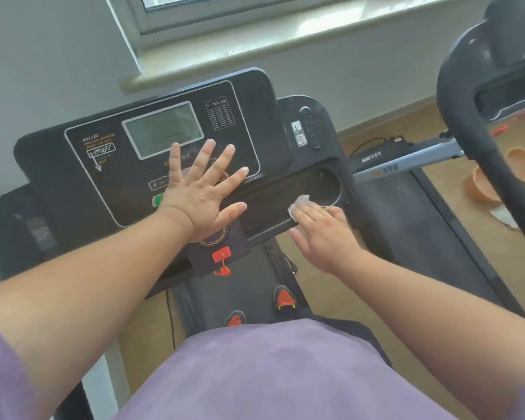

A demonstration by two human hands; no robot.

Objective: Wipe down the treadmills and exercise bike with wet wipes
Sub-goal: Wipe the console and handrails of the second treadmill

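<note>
The right hand (322, 234) lies flat with straight fingers on a white wet wipe (299, 204), pressing it onto the black tray ledge of the treadmill console (73, 177); only a crumpled corner of the wipe shows past the fingertips, just beside the round cup recess (331, 184) at the ledge's right end. The left hand (202, 192) is spread wide, fingers straight and apart, palm down on the console's control panel; its fingertips reach the lower edge of the grey display screen (162, 130), and its heel covers part of a round dial above the red safety key (222, 256); a green button (157, 200) peeks out just beside the left wrist. Both bare forearms stretch forward from purple sleeves; a purple shirt (270, 374) fills the bottom of the view. Below the console the treadmill belt (249, 286) runs toward the person, with two shoes (284, 298) with orange-red toes standing on it. To the right sits a second treadmill (412, 213) with a grey upright bearing lettering; further right a thick black curved bar (473, 128) of another machine crosses the view. On the wooden floor (455, 237) near that bar lie orange shell-like pieces (482, 184) and a scrap of white paper (503, 216). A white window sill (255, 47) runs along the wall behind the console.
</note>
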